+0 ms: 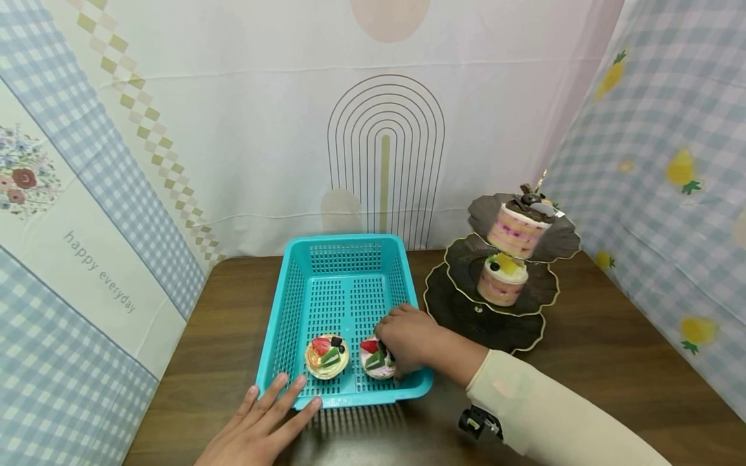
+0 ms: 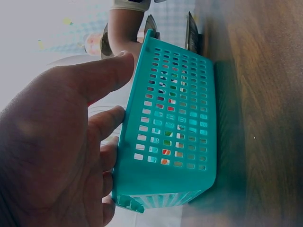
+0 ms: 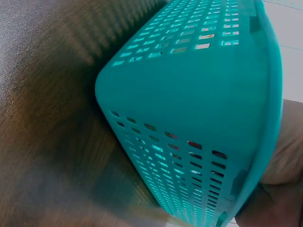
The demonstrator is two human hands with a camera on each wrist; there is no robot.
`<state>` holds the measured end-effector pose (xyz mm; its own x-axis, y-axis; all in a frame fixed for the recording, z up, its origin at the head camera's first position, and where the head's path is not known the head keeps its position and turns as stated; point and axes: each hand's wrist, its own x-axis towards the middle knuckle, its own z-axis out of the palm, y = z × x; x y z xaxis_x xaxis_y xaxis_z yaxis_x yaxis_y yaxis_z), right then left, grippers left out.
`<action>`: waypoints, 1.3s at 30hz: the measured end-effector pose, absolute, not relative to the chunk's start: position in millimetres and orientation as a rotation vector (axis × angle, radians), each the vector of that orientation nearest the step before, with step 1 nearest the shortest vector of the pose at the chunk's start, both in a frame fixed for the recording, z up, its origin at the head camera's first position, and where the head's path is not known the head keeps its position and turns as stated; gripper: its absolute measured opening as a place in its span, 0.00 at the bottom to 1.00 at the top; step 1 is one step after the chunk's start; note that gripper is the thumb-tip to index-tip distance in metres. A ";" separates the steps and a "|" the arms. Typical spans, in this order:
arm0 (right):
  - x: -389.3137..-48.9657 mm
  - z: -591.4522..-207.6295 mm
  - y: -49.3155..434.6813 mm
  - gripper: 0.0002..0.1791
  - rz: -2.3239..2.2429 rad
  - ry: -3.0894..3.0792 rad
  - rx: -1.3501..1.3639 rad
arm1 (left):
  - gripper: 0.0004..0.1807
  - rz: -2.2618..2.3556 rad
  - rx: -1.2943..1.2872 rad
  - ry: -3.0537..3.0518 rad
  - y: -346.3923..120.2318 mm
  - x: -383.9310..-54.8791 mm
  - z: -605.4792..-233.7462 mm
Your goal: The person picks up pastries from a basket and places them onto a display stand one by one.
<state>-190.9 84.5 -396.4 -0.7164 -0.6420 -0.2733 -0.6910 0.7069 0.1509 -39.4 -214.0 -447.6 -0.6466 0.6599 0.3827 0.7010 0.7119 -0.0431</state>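
Note:
A teal plastic basket stands on the dark wooden table. Inside, near its front wall, sit two small fruit tarts. My right hand reaches over the basket's right rim and curls its fingers round the right tart, which has a pink base and a strawberry on top. The left tart stands free beside it. My left hand lies with straight fingers against the basket's front left corner. In the left wrist view, the left hand touches the basket wall. The right wrist view shows the basket from outside.
A dark three-tier stand with gold edges stands right of the basket, close to my right forearm. It carries a layered cake on top and a smaller cake on the middle tier. Cloth backdrops enclose the table's back and sides.

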 end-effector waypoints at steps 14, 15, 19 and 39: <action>-191.8 -405.4 83.7 0.34 0.200 2.806 -1.145 | 0.50 -0.161 -1.057 -2.551 -213.9 -38.3 -447.2; -191.7 -405.9 83.5 0.33 0.198 2.810 -1.148 | 0.50 -0.160 -1.057 -2.550 -213.9 -38.3 -447.1; -191.8 -406.8 82.4 0.32 0.173 2.825 -1.143 | 0.50 -0.159 -1.059 -2.545 -213.9 -38.5 -447.3; -194.0 -400.5 92.0 0.34 -0.579 2.709 -1.067 | 0.50 -0.151 -1.055 -2.533 -213.5 -39.0 -447.6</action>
<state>-194.0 92.0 -400.5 -0.7284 -0.6849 -0.0179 -0.6177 0.6678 -0.4154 -39.0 -213.5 -447.6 -0.6401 0.6595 0.3942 0.7015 0.7109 -0.0501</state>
